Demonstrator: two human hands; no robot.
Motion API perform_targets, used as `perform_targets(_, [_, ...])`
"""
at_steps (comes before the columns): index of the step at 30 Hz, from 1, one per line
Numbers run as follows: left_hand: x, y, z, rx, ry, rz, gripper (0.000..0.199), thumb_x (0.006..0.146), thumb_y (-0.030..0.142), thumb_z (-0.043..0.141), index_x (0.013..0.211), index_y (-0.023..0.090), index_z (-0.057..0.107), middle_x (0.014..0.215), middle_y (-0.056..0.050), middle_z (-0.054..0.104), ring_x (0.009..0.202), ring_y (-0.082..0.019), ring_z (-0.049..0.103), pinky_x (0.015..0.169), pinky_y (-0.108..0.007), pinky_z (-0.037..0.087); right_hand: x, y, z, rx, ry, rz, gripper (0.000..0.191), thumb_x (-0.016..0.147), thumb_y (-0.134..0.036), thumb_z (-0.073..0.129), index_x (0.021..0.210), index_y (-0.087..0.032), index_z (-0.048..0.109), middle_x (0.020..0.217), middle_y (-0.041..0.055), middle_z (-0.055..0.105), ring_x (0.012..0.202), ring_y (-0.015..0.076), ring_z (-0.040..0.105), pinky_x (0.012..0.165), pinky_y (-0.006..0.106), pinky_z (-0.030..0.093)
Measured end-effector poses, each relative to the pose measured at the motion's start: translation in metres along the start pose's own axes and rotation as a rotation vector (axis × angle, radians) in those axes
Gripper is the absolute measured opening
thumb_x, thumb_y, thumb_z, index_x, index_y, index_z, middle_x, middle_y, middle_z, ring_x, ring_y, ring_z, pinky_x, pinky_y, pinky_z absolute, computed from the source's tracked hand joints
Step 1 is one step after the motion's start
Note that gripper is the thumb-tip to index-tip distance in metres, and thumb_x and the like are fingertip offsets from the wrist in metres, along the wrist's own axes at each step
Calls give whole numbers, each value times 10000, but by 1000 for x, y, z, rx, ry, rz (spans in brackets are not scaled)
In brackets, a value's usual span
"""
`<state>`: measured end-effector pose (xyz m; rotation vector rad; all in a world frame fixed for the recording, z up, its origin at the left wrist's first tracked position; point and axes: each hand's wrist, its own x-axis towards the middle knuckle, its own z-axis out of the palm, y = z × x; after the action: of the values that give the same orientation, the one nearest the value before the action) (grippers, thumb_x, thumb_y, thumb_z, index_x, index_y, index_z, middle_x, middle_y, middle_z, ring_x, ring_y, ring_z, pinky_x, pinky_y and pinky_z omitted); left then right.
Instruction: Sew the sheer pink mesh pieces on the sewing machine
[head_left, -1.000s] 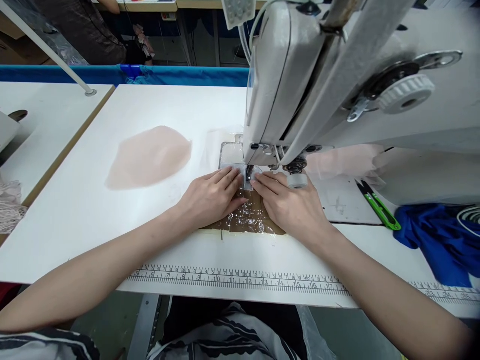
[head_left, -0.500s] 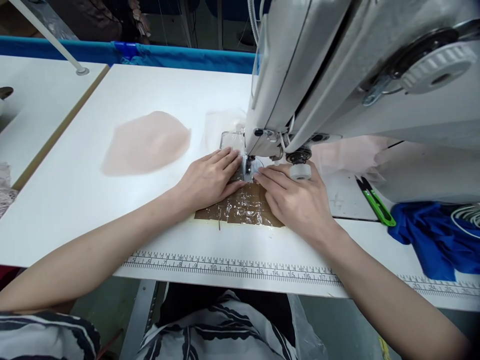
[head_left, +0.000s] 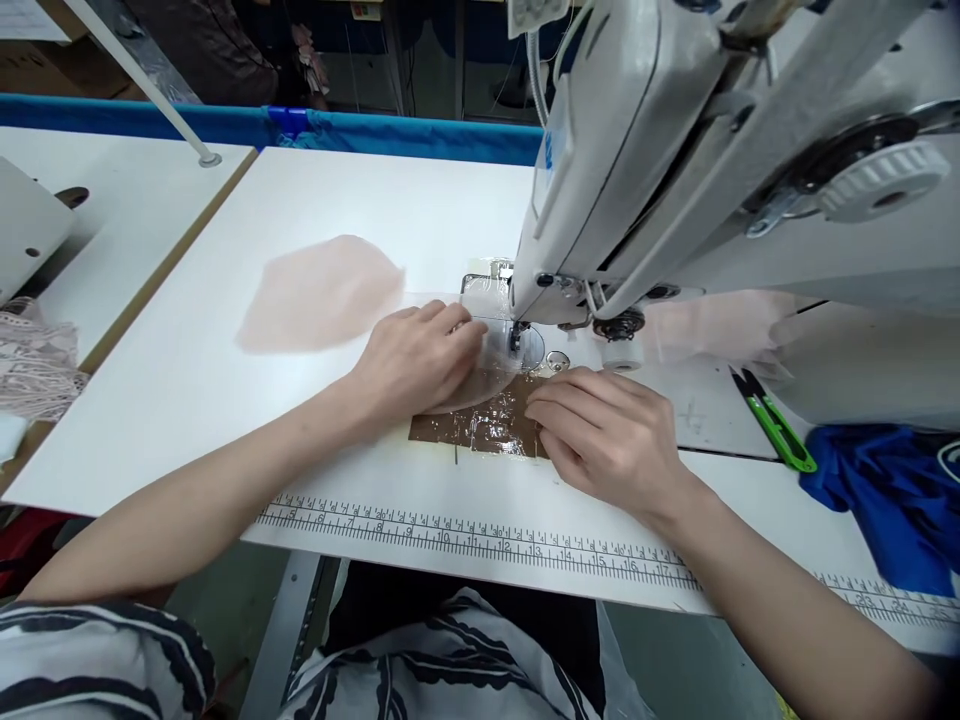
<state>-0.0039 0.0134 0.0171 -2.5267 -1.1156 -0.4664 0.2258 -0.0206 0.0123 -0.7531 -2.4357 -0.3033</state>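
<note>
My left hand [head_left: 424,358] is closed, its fingers curled on a sheer pale fabric piece [head_left: 487,375] just left of the needle. That fabric reaches toward the presser foot [head_left: 516,337] of the sewing machine [head_left: 592,150]. My right hand [head_left: 611,435] is closed too, fingertips bunched together at the right edge of a brown taped patch [head_left: 502,425] in front of the needle. Whatever those fingertips hold, if anything, cannot be made out. Part of the patch lies under the sheer piece.
A pale pink fabric piece [head_left: 326,295] lies flat on the white table, left of my hands. More pink fabric [head_left: 720,325] rests behind the machine's head. Green thread snips [head_left: 776,425] and a blue cloth [head_left: 885,500] lie at right. A printed ruler [head_left: 480,540] runs along the front edge.
My left hand has gone from lying flat beside the needle to curled on the sheer piece, drawn out toward the left. My right hand has pulled back slightly from the presser foot. The view has shifted.
</note>
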Motion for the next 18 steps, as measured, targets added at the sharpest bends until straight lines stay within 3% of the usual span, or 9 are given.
perform_targets(4, [-3,5,-2,22,-177,-82,286,962,267,432,824,149,652,589,-38,631,400,-109,461,378,-262,190,0,-2,1,41,29,4,227,778,-16,562,857,-168,711,832,10,753,816,174,675,679,293,519])
perform_targets(7, [-4,16,-12,-68,-356,-150,262,943,289,462,829,139,644,518,-27,601,375,-120,445,409,-251,197,1,-6,2,99,-41,-33,294,823,-71,548,1049,-161,713,985,31,757,907,198,678,746,325,537])
perform_targets(10, [-1,21,-20,-125,-475,-229,271,939,337,489,814,160,651,572,-40,642,440,-150,522,439,-257,196,2,-8,3,161,-100,-82,244,850,-98,546,1002,-166,724,1012,26,758,926,206,683,762,340,544])
perform_targets(14, [3,17,-23,-131,-475,-315,350,968,399,451,784,175,648,578,-29,639,491,-162,554,461,-268,172,-1,-3,8,197,-69,-77,216,837,-73,550,934,-163,720,974,28,766,903,203,692,734,337,559])
perform_targets(18, [2,11,-17,-165,-290,-317,255,965,375,481,973,183,649,835,-25,710,634,-169,604,484,-281,227,1,-3,6,259,19,-57,257,787,-30,565,950,-172,703,942,38,768,858,211,703,716,360,566])
